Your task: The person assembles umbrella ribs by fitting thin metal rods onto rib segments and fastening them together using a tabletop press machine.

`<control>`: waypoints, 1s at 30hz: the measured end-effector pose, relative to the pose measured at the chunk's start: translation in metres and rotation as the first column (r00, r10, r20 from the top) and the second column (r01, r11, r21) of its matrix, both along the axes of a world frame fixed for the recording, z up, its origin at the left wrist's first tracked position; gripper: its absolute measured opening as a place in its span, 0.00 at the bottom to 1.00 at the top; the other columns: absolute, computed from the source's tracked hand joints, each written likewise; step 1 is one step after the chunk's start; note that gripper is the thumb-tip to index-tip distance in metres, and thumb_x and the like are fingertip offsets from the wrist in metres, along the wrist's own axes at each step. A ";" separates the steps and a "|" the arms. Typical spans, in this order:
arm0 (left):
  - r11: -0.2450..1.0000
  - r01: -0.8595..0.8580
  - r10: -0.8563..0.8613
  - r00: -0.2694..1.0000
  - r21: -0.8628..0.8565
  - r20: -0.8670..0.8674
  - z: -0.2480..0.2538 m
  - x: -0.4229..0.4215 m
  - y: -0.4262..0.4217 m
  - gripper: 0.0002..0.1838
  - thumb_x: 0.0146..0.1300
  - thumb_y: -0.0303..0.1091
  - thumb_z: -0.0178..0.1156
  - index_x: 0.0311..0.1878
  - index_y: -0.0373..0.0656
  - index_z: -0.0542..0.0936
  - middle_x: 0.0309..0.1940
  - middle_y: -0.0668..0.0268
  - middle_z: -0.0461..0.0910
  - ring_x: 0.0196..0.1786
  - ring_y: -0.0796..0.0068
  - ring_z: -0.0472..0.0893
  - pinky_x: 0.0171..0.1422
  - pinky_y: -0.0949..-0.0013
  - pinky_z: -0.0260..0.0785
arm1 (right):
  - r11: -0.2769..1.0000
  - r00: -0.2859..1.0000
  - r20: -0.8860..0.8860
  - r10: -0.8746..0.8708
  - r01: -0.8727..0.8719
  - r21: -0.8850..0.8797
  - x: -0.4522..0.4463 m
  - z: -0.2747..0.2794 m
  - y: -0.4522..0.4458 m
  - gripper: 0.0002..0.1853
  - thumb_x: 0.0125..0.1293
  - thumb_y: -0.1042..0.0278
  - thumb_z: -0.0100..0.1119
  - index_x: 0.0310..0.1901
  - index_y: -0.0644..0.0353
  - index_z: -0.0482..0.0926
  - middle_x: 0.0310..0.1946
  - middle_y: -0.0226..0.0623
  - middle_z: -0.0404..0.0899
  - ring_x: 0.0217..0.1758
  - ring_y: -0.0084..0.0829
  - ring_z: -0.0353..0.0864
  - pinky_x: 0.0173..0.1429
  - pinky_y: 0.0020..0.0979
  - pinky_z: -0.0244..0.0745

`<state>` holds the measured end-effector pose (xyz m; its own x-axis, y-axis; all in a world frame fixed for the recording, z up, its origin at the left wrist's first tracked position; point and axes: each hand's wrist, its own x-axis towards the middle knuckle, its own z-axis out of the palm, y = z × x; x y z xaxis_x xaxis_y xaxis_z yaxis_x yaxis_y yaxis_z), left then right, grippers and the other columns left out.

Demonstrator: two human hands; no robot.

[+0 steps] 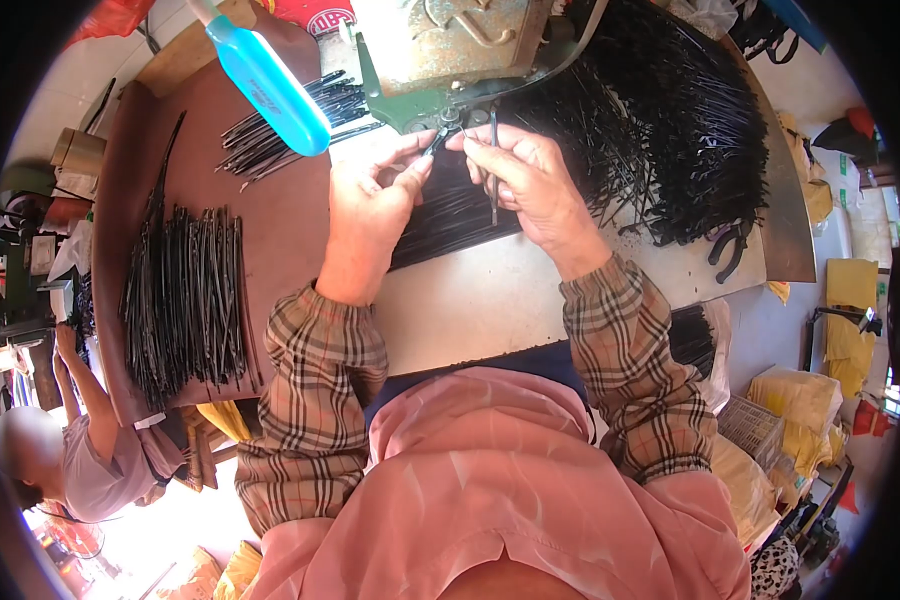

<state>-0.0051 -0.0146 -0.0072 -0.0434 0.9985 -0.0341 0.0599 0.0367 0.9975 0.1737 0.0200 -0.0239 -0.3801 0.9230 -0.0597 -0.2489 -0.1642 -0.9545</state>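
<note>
My left hand [378,205] pinches the end of a small dark piece [436,143] between thumb and fingertips, right under the head of a green bench machine [410,105]. Close beside it, my right hand [530,180] has its thumb and forefinger closed near the same spot. A thin dark rod [493,170] stands out from between the fingers of my right hand. What the tips of my right thumb and forefinger pinch is too small to tell. Long black strips [455,215] lie on the table beneath and between both hands.
A blue lamp [270,85] hangs left of the machine. Black strips lie in a bundle [185,310] at left, a smaller bunch [290,130] behind, and a big heap [670,130] at right. Dark-handled pliers [728,245] rest at the right edge. Another person [100,440] works at far left.
</note>
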 end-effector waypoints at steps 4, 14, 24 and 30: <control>1.000 0.000 -0.001 0.999 0.029 0.044 0.002 0.001 0.008 0.17 0.64 0.25 0.61 0.57 0.37 0.82 0.26 0.75 0.76 0.24 0.90 0.67 0.27 0.84 0.56 | 1.000 1.000 0.006 0.006 -0.006 -0.002 0.001 0.003 0.012 0.11 0.66 0.66 0.61 0.45 0.62 0.84 0.27 0.22 0.76 0.22 0.09 0.63 0.24 0.14 0.55; 0.760 0.101 0.420 0.677 0.642 -0.604 -0.024 0.006 0.020 0.18 0.57 0.18 0.61 0.50 0.43 0.84 0.35 0.62 0.80 0.32 0.65 0.81 0.36 0.68 0.73 | 0.963 0.956 0.274 -0.107 0.031 0.268 0.000 0.005 0.019 0.11 0.67 0.64 0.61 0.43 0.64 0.84 0.22 0.24 0.75 0.24 0.11 0.69 0.27 0.16 0.61; 0.818 0.240 0.359 0.498 0.523 -0.789 0.000 0.008 0.015 0.18 0.56 0.18 0.59 0.50 0.42 0.80 0.36 0.57 0.77 0.35 0.53 0.81 0.37 0.59 0.74 | 1.000 0.983 0.184 -0.015 0.019 -0.022 0.004 0.013 0.019 0.11 0.66 0.63 0.62 0.39 0.63 0.84 0.19 0.22 0.72 0.18 0.11 0.63 0.21 0.18 0.51; 0.788 0.251 0.375 0.529 0.562 -0.762 -0.001 0.010 0.015 0.19 0.53 0.18 0.59 0.50 0.38 0.80 0.34 0.55 0.75 0.33 0.53 0.79 0.36 0.59 0.72 | 0.999 0.980 0.198 -0.033 0.024 0.048 0.004 0.014 0.018 0.11 0.67 0.63 0.61 0.38 0.63 0.84 0.19 0.22 0.72 0.18 0.10 0.63 0.21 0.18 0.51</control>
<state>0.0053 0.0005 -0.0082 0.2002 0.7872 0.5833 0.8497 -0.4359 0.2966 0.1775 0.0375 -0.0099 -0.3386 0.9366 -0.0897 -0.0572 -0.1157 -0.9916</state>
